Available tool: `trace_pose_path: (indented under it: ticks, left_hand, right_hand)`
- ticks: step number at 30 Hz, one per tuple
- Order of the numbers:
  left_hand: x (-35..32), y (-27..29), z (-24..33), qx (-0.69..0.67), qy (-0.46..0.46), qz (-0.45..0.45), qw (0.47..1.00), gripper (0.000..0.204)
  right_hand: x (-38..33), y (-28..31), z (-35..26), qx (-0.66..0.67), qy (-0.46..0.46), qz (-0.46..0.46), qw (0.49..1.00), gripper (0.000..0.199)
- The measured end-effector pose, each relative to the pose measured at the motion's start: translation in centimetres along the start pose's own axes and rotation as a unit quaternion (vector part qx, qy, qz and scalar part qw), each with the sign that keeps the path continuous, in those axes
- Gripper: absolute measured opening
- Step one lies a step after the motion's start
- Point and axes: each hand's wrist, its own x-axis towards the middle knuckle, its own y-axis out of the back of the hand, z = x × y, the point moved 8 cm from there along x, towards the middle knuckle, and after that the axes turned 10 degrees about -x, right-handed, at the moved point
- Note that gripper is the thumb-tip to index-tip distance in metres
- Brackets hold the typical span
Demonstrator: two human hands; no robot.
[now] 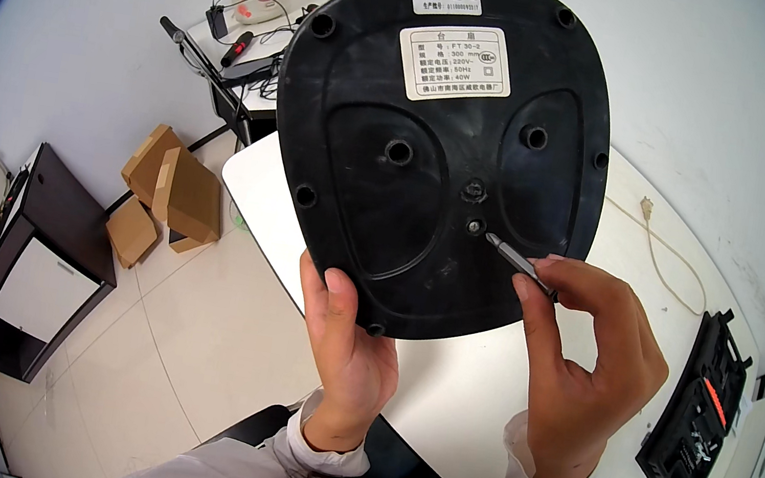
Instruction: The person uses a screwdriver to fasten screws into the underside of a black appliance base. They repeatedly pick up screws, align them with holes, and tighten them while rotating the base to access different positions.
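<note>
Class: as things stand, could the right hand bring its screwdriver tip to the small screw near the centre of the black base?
Probably yes. The right hand holds the screwdriver with its tip just beside the screw; nothing lies between them, and the left hand holds the black base at its lower edge.

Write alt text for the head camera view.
The left hand holds up a black plastic base, underside showing, while the right hand points a screwdriver at a screw near its middle. A white table lies below, a black tool case at right.

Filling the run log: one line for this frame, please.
left hand: grips black base lower edge | right hand: holds screwdriver, tip by centre screw | base underside up, over white table
</note>
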Motion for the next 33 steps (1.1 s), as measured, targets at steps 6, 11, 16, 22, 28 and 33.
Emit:
trace_pose_path:
  ticks: [6, 11, 16, 22, 28, 33]
  left_hand:
    - [-0.1, -0.3, -0.2, 0.004, 0.008, -0.007, 1.000, 0.047]
    - [0.1, -0.7, -0.1, -0.003, 0.011, -0.005, 1.000, 0.045]
    - [0.2, -1.6, -0.2, 0.004, 0.014, -0.002, 1.000, 0.048]
    - [0.2, -1.5, -0.6, 0.002, 0.021, -0.005, 1.000, 0.048]
    - [0.2, -1.6, -0.7, 0.006, 0.021, -0.006, 1.000, 0.047]
    - [0.3, -1.6, -0.7, 0.009, 0.020, -0.013, 1.000, 0.047]
  right_hand:
    - [-0.2, -0.2, 0.1, 0.012, -0.005, 0.001, 1.000, 0.017]
    - [-0.1, -0.3, 0.1, 0.000, -0.002, -0.003, 1.000, 0.017]
    - [-0.1, -0.2, 0.2, -0.010, -0.004, -0.003, 1.000, 0.016]
    - [0.0, -0.1, 0.5, -0.028, -0.012, -0.014, 0.999, 0.016]
    - [-0.1, -0.2, 0.6, -0.031, -0.011, -0.024, 0.999, 0.016]
    - [-0.1, -0.3, 0.5, -0.035, -0.012, -0.029, 0.999, 0.015]
